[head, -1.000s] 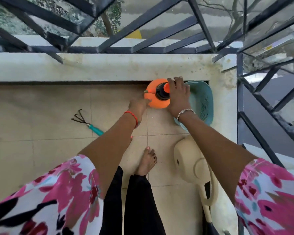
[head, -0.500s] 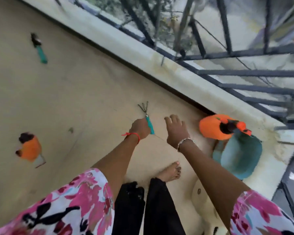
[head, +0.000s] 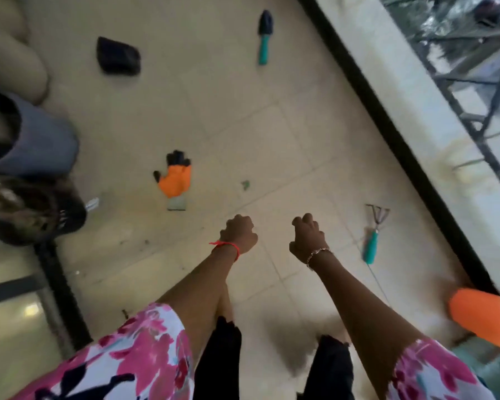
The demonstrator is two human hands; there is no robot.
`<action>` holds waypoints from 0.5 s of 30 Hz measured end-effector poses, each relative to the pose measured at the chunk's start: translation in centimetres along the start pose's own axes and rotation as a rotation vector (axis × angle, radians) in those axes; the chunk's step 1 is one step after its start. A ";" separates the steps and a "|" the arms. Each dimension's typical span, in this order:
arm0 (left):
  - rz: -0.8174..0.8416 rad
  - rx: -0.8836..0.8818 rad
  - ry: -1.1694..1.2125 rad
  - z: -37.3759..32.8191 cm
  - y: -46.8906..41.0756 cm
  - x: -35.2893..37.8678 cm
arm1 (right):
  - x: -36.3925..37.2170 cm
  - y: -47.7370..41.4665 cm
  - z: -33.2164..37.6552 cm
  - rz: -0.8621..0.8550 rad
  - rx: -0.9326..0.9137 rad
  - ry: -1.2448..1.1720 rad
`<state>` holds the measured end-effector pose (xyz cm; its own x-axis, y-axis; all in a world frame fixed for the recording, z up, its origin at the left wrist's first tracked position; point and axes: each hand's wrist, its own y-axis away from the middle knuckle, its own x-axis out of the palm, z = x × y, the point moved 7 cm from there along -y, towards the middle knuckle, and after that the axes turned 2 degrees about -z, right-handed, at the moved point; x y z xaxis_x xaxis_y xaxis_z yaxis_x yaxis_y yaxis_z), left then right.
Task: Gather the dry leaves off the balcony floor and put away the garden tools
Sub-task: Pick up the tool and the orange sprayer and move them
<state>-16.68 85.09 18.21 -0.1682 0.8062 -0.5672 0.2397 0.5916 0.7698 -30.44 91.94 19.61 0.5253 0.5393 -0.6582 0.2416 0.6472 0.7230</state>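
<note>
Balcony floor (head: 243, 111) bears glove (head: 175, 180), hand rake (head: 373, 235), trowel (head: 264, 39) (any writing blurred).

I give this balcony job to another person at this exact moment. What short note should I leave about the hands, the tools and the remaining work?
Hands: the left hand and right hand are both curled and hold nothing.
Things: the hand rake lies on the floor right of the right hand. The trowel lies far ahead, the orange glove ahead to the left, and a small leaf beside it.
Done: the orange sprayer sits by the wall.
Left: collect the rake, trowel, glove and leaf.
</note>
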 end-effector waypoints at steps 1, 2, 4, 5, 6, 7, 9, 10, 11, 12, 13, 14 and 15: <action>-0.007 -0.023 0.007 2.1 0.0 -1.4 | 0.2 -0.5 2.2 0.009 -0.011 -0.008; -0.022 -0.043 0.028 4.6 -0.1 -2.9 | 0.4 -1.2 4.8 0.019 -0.023 -0.013; -0.029 -0.060 0.068 8.1 0.0 -5.0 | 0.6 -2.1 8.4 0.042 -0.035 -0.033; -0.030 -0.083 0.087 10.1 0.1 -6.4 | 0.5 -2.7 10.5 0.051 -0.046 -0.027; -0.036 -0.097 0.099 12.0 0.0 -7.3 | 0.4 -3.1 12.2 0.058 -0.051 -0.019; -0.048 -0.113 0.118 13.7 -0.1 -8.4 | 0.2 -3.8 14.1 0.059 -0.064 -0.011; -0.075 -0.145 0.141 16.2 0.0 -10.4 | 0.0 -5.0 17.0 0.072 -0.081 -0.002; -0.094 -0.169 0.165 17.3 -0.5 -11.4 | -0.4 -6.0 18.5 0.073 -0.097 0.006; -0.107 -0.191 0.184 18.2 -0.9 -12.2 | -0.7 -6.7 19.7 0.081 -0.113 0.013; -0.107 -0.211 0.210 19.0 -1.8 -13.0 | -1.2 -7.8 20.9 0.087 -0.128 0.022; -0.113 -0.220 0.231 19.3 -2.2 -13.9 | -1.6 -8.7 21.7 0.089 -0.137 0.041; -0.101 -0.239 0.228 19.5 -2.4 -14.4 | -2.0 -9.5 22.2 0.084 -0.127 0.087; -0.109 -0.258 0.242 19.5 -3.3 -15.0 | -2.9 -10.7 22.6 0.069 -0.117 0.138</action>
<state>3.73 70.91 18.44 -0.4079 0.6982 -0.5883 -0.0363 0.6314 0.7746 -16.06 71.29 18.54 0.4184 0.6481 -0.6363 0.1086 0.6599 0.7435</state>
